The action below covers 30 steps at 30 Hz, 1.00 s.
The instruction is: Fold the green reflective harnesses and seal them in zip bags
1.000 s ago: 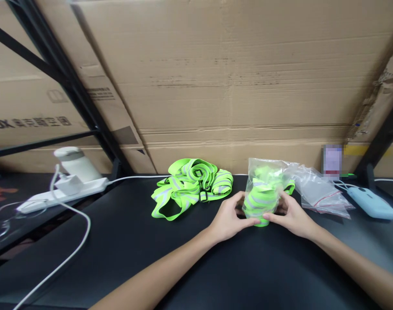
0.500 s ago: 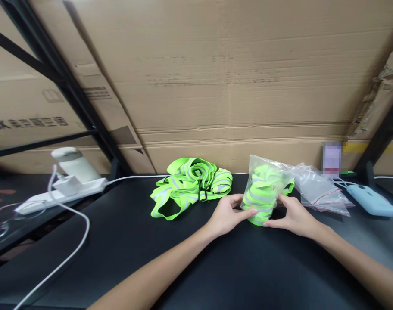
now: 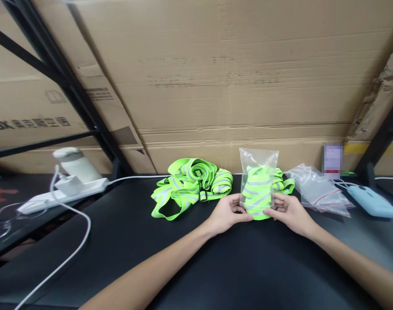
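Between my hands a clear plastic bag (image 3: 257, 157) stands upright, with a coiled neon-green reflective strap (image 3: 257, 193) inside it. The strap's lower end sticks out at the bottom of the bag. My left hand (image 3: 227, 214) grips the left side, its thumb at the lower corner. On the right side my right hand (image 3: 290, 214) pinches bag and strap, thumb in front and fingers curled behind. Another bundle of green strap (image 3: 285, 184) shows behind the bag, partly hidden. To the left lies a looser pile of green reflective straps (image 3: 190, 185) with black buckles.
Flat clear zip bags (image 3: 325, 191) lie right of my hands, beside a light-blue power bank (image 3: 372, 200) with a cable. At left a white power strip (image 3: 65, 196) and a pale bottle (image 3: 78, 165) stand near a black rack post (image 3: 107, 146). A cardboard wall (image 3: 216, 99) closes the back.
The bag has turned to stand straighter, its top shifting left, and more strap shows behind it. My right hand has moved its grip slightly up the bag's side.
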Motion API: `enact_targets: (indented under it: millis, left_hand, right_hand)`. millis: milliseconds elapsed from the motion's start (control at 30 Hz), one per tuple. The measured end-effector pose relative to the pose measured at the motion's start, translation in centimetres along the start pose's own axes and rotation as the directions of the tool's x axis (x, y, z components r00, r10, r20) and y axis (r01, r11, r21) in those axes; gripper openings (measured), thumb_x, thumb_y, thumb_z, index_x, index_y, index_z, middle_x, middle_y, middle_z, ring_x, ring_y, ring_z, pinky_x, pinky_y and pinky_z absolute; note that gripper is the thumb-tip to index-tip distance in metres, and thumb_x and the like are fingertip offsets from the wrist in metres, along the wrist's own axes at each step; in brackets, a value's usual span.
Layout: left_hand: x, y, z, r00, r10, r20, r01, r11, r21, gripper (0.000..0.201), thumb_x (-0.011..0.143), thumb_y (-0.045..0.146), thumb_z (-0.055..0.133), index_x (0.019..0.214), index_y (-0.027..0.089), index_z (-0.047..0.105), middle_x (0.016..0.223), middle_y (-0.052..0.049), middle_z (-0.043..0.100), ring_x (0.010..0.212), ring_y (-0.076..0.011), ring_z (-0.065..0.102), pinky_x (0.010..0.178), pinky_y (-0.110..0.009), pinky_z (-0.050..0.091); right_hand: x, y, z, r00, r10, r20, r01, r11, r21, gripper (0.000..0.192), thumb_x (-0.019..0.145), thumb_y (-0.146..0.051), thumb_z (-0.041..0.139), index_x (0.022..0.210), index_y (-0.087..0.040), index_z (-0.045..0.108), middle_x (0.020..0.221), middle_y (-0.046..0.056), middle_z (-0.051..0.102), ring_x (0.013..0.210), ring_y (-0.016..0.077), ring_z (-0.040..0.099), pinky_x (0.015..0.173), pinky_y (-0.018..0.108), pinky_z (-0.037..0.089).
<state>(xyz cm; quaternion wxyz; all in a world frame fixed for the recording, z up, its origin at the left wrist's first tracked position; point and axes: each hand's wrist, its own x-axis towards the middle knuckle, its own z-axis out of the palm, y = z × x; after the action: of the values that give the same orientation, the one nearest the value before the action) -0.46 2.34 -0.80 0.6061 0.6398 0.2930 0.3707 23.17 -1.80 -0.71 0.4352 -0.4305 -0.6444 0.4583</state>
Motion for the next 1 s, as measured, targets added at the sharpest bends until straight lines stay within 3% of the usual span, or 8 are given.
enact_targets:
  millis: [167, 267, 333, 433, 600, 733, 867, 1000]
  left_hand:
    - [0.0, 0.8, 1.4, 0.989, -0.002, -0.15, -0.014, 0.994, -0.105, 0.05, 0.06, 0.034, 0.095, 0.1, 0.011, 0.074, 0.083, -0.003, 0.073, 0.071, -0.0121, 0.066, 0.071, -0.025, 0.056]
    - [-0.2, 0.8, 1.9, 0.973, 0.01, -0.232, -0.021, 0.999, -0.045, 0.043, 0.062, 0.042, 0.093, 0.08, 0.011, 0.07, 0.066, 0.0, 0.067, 0.057, -0.0105, 0.059, 0.055, -0.023, 0.052]
    - [-0.3, 0.7, 1.9, 0.972, 0.029, -0.233, -0.03, 1.0, -0.003, 0.043, 0.061, 0.043, 0.093, 0.073, 0.012, 0.066, 0.061, 0.002, 0.063, 0.053, -0.0094, 0.056, 0.051, -0.022, 0.05]
    - [-0.6, 0.9, 1.8, 0.978, 0.079, -0.192, -0.066, 0.995, 0.078, 0.043, 0.058, 0.038, 0.095, 0.081, 0.013, 0.068, 0.067, 0.001, 0.065, 0.058, -0.0104, 0.059, 0.058, -0.022, 0.052]
    - [-1.3, 1.5, 1.6, 0.966, 0.179, -0.184, -0.105, 0.93, 0.353, 0.038, 0.065, 0.042, 0.09, 0.07, 0.014, 0.064, 0.061, 0.001, 0.063, 0.053, -0.0107, 0.056, 0.053, -0.022, 0.047]
    - [-1.8, 2.1, 1.4, 0.904, 0.408, -0.125, -0.277, 0.783, 0.557, 0.043, 0.072, 0.044, 0.085, 0.058, 0.016, 0.055, 0.055, 0.001, 0.058, 0.051, -0.0107, 0.051, 0.051, -0.023, 0.042]
    - [-1.7, 2.3, 1.4, 0.844, 0.522, -0.123, -0.35, 0.71, 0.611, 0.046, 0.077, 0.041, 0.081, 0.057, 0.017, 0.048, 0.054, 0.004, 0.052, 0.051, -0.009, 0.045, 0.051, -0.022, 0.036]
    - [-1.5, 2.1, 1.7, 0.871, 0.474, -0.133, -0.317, 0.746, 0.586, 0.049, 0.076, 0.042, 0.082, 0.058, 0.018, 0.044, 0.056, 0.006, 0.046, 0.053, -0.0087, 0.04, 0.052, -0.021, 0.032]
  right_hand:
    - [0.1, -0.5, 0.3, 0.992, 0.127, -0.02, -0.117, 0.957, 0.264, 0.048, 0.077, -0.05, 0.083, 0.106, -0.013, 0.075, 0.09, 0.009, 0.077, 0.073, 0.0176, 0.071, 0.069, 0.03, 0.061]
    - [-0.1, -0.8, 0.8, 0.981, 0.191, -0.032, -0.169, 0.926, 0.337, 0.049, 0.078, -0.055, 0.082, 0.097, -0.01, 0.076, 0.075, 0.007, 0.073, 0.065, 0.016, 0.07, 0.06, 0.026, 0.06]
    - [-0.2, -1.0, 1.2, 0.977, 0.213, -0.024, -0.19, 0.913, 0.362, 0.05, 0.078, -0.057, 0.081, 0.094, -0.01, 0.075, 0.068, 0.005, 0.069, 0.063, 0.0164, 0.07, 0.052, 0.023, 0.057]
    - [-0.2, -1.3, 1.2, 0.975, 0.22, 0.003, -0.205, 0.904, 0.376, 0.051, 0.081, -0.059, 0.077, 0.093, -0.01, 0.074, 0.066, 0.005, 0.067, 0.064, 0.018, 0.07, 0.044, 0.02, 0.053]
    - [-0.4, -1.2, 0.8, 0.992, 0.125, 0.011, -0.126, 0.978, 0.169, 0.056, 0.089, -0.067, 0.063, 0.087, -0.011, 0.071, 0.062, 0.005, 0.066, 0.052, 0.0155, 0.064, 0.037, 0.02, 0.045]
    - [-0.7, -0.7, 1.1, 0.999, 0.027, -0.037, -0.03, 0.997, -0.067, 0.055, 0.099, -0.061, 0.05, 0.076, -0.014, 0.066, 0.063, 0.003, 0.063, 0.042, 0.007, 0.048, 0.04, 0.021, 0.04]
    - [-1.0, -0.8, 1.3, 0.988, -0.048, -0.144, 0.048, 0.999, -0.003, 0.041, 0.092, -0.055, 0.066, 0.115, -0.02, 0.06, 0.087, 0.004, 0.067, 0.065, 0.0152, 0.06, 0.042, 0.02, 0.046]
    - [-1.3, -1.5, 1.3, 0.997, -0.077, -0.013, 0.077, 0.997, -0.022, 0.06, 0.089, -0.047, 0.073, 0.141, -0.025, 0.052, 0.112, 0.009, 0.067, 0.088, 0.0205, 0.065, 0.054, 0.025, 0.056]
